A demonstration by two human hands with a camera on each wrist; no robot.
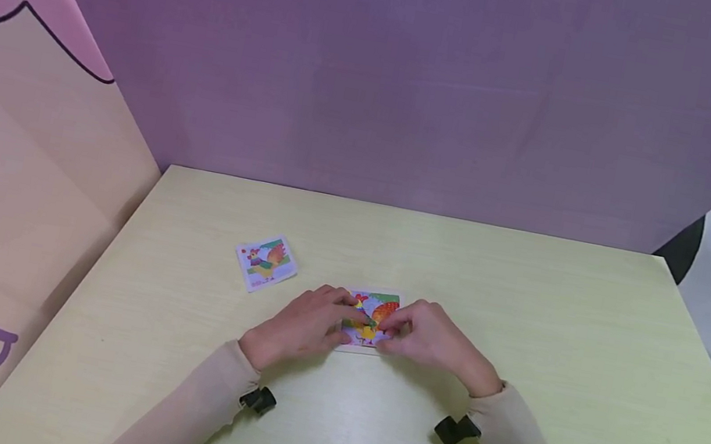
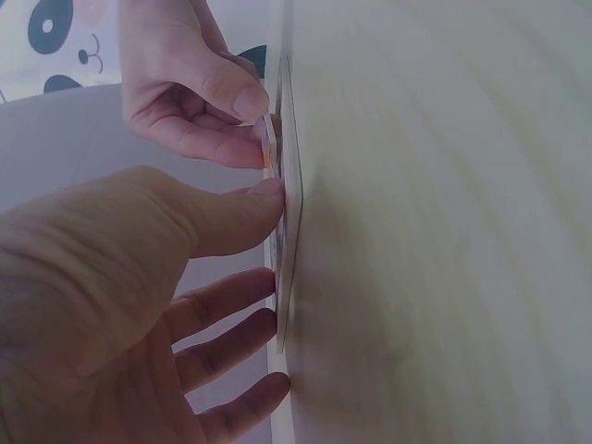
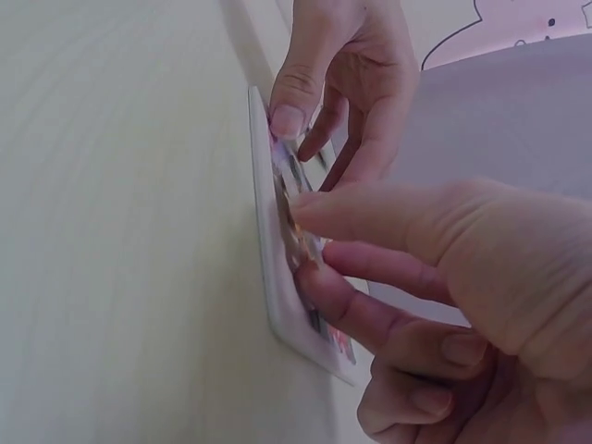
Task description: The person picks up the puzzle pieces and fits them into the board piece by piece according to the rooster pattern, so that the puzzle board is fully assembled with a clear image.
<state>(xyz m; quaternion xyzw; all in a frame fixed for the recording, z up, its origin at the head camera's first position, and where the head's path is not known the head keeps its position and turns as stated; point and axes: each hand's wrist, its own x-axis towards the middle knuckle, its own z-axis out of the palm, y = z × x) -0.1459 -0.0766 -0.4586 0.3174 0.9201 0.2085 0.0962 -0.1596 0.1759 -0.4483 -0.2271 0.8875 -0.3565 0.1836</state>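
A small white-rimmed picture puzzle board (image 1: 356, 350) with a colourful hen picture lies flat on the table, partly covered by both hands. The left hand (image 1: 302, 320) comes in from the left, its fairly straight fingers spread over the board and its thumb (image 3: 289, 120) touching the near side. From the right, the right hand (image 1: 431, 338) pinches a thin puzzle piece (image 3: 301, 245) between thumb and fingertips. That piece stands tilted, close over the board's picture. Most of the piece's printed face is hidden by the fingers.
A square card (image 1: 266, 263) with a similar hen picture lies beyond the left hand, turned at an angle. The pale wooden table (image 1: 560, 314) ends at a purple wall panel (image 1: 419, 106). Printed panels flank both sides.
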